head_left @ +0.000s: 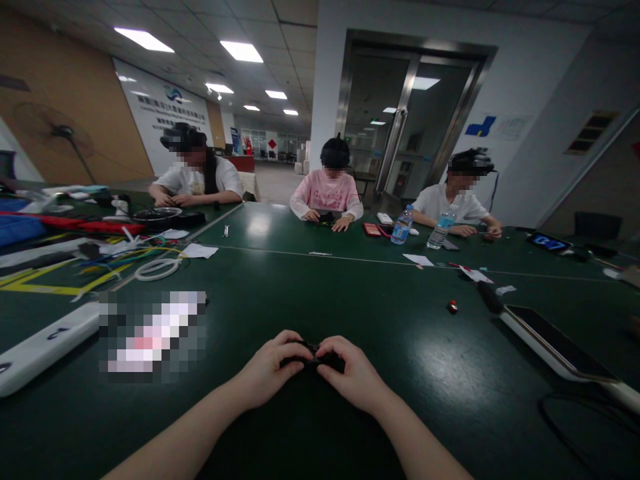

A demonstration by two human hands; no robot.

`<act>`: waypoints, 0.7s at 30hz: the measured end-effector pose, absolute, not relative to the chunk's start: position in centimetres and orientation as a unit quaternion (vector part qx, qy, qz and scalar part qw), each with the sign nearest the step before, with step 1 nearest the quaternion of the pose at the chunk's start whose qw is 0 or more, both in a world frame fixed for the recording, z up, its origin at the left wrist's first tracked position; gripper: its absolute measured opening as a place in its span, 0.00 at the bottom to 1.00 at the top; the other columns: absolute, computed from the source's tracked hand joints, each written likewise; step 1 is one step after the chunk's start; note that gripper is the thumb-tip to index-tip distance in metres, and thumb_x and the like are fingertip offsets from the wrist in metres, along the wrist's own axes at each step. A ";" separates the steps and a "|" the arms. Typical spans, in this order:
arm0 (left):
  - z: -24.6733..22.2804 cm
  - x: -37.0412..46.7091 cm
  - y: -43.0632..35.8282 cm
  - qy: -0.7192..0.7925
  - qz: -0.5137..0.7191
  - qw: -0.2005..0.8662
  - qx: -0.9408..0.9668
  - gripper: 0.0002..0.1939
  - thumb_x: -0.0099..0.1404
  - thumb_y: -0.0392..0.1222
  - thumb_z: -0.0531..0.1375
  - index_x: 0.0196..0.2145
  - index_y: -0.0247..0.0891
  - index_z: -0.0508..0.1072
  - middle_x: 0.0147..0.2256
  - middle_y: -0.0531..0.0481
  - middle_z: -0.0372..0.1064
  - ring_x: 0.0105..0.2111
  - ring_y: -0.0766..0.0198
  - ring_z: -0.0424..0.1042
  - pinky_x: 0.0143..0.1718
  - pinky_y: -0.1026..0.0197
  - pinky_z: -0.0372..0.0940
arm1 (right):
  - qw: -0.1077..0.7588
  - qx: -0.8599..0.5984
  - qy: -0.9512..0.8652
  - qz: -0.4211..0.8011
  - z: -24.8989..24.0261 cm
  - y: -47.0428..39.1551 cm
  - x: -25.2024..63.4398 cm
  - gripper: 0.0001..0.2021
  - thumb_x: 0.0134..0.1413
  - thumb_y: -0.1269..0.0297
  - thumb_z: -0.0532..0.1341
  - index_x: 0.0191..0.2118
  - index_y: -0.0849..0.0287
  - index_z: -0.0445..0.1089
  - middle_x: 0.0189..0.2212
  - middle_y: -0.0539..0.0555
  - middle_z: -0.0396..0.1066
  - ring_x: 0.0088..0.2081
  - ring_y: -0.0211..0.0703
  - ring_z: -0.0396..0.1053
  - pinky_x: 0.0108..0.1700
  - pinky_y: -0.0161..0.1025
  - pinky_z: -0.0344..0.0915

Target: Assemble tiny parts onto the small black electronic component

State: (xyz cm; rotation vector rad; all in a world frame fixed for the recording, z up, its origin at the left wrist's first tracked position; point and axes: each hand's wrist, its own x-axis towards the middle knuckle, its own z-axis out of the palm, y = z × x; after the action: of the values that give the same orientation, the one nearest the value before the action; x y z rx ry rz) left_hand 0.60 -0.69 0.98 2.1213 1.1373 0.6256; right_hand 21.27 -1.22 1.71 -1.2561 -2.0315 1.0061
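Observation:
Near the front middle of the dark green table [280,287], both my hands are closed around a small black object [313,360]. My left hand [273,370] pinches its left side between thumb and fingers. From the right, my right hand [353,373] grips the other side, its fingertips almost meeting those of the left. Most of the object is covered by my fingers, and I cannot make out its kind. It is held low, at or just above the tabletop.
A blurred-out flat item [155,337] and a long white bar [50,343] lie left. Loose cables [157,268] are beyond them. At right are a small red object [452,307] and a white device with a dark top [555,343]. Water bottles [401,227] stand before three seated people.

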 end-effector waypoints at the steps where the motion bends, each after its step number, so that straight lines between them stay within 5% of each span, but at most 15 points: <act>1: 0.9 0.6 -0.7 0.434 0.239 0.320 0.808 0.13 0.62 0.33 0.54 0.40 0.49 0.72 0.46 0.54 0.59 0.46 0.61 0.64 0.48 0.58 0.61 | 0.273 -0.466 -0.753 0.375 1.7 -1.2 21.3 0.08 0.48 0.69 0.60 0.37 0.53 0.68 0.42 0.49 0.65 0.44 0.42 0.65 0.47 0.42 0.63; 21: 0.8 0.5 -0.6 0.434 0.224 0.308 0.817 0.15 0.62 0.33 0.53 0.42 0.51 0.72 0.47 0.54 0.58 0.48 0.58 0.63 0.49 0.57 0.60 | 0.283 -0.467 -0.754 0.365 1.7 -1.3 21.2 0.08 0.47 0.69 0.61 0.36 0.52 0.68 0.41 0.49 0.66 0.44 0.43 0.65 0.47 0.42 0.62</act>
State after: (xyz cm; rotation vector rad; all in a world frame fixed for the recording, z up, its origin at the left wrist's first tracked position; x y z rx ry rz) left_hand 0.49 -0.61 0.81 2.1587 1.1474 0.5918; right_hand 21.21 -1.28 1.70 -1.2493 -2.0195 0.9778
